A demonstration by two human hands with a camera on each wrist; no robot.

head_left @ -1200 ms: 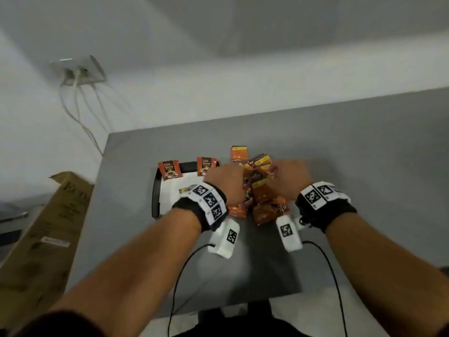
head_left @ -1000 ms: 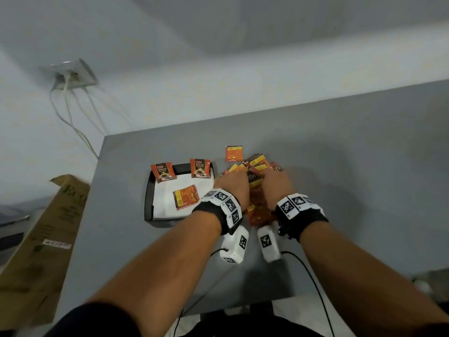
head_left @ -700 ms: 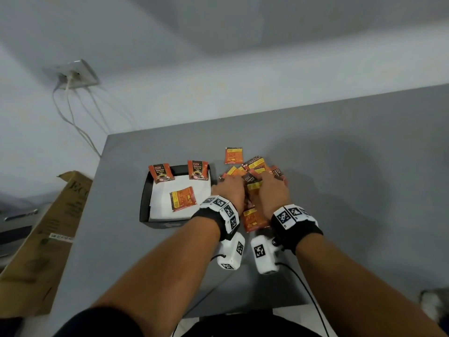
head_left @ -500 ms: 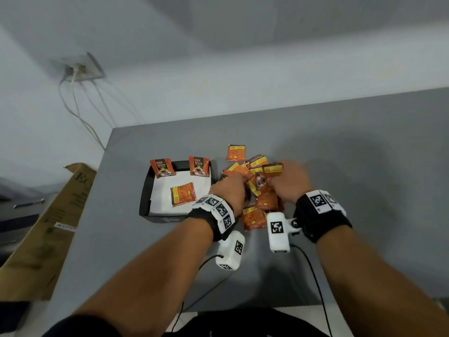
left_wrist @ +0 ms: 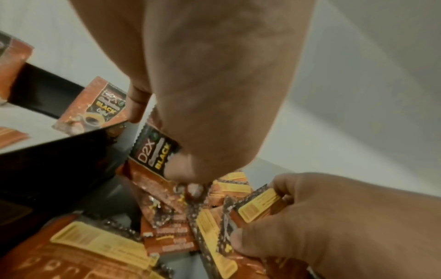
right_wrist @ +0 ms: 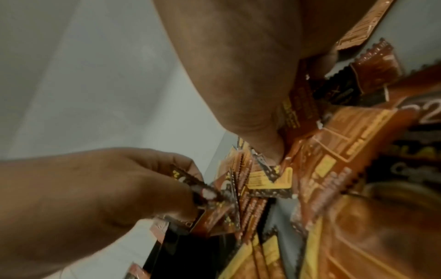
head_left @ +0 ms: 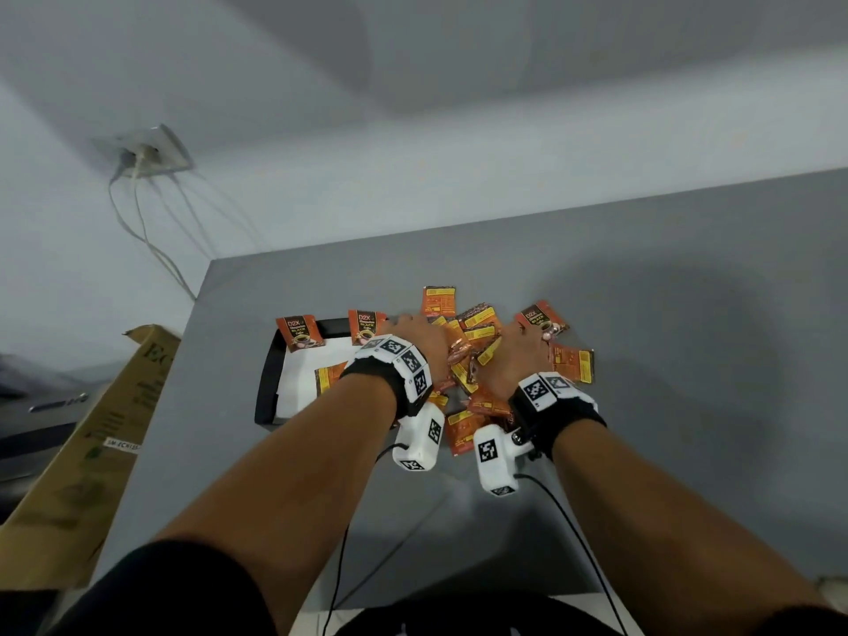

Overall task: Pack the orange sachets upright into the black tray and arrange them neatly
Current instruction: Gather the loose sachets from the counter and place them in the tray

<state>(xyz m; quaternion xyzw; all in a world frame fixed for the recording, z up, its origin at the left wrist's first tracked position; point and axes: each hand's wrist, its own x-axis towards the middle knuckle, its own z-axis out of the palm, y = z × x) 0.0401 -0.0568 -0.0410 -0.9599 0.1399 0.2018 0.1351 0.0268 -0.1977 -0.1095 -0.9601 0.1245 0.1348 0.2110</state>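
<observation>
A black tray with a white liner sits left of a loose pile of orange sachets. Two sachets stand upright against the tray's far wall, and a third sachet lies flat inside. Both hands are in the pile. My left hand, beside the tray's right wall, pinches a sachet marked D2X BLACK. My right hand curls its fingers round sachets with yellow labels. Much of the pile is hidden under the hands.
The grey table stretches far to the right and behind the pile. Two sachets lie just right of my right hand. A cardboard box leans off the table's left edge. Cables hang from a wall socket.
Both hands have stayed in the pile, closing together and parting again. The right hand has shifted slightly left, uncovering two sachets on its right. The tray's sachets have not moved.
</observation>
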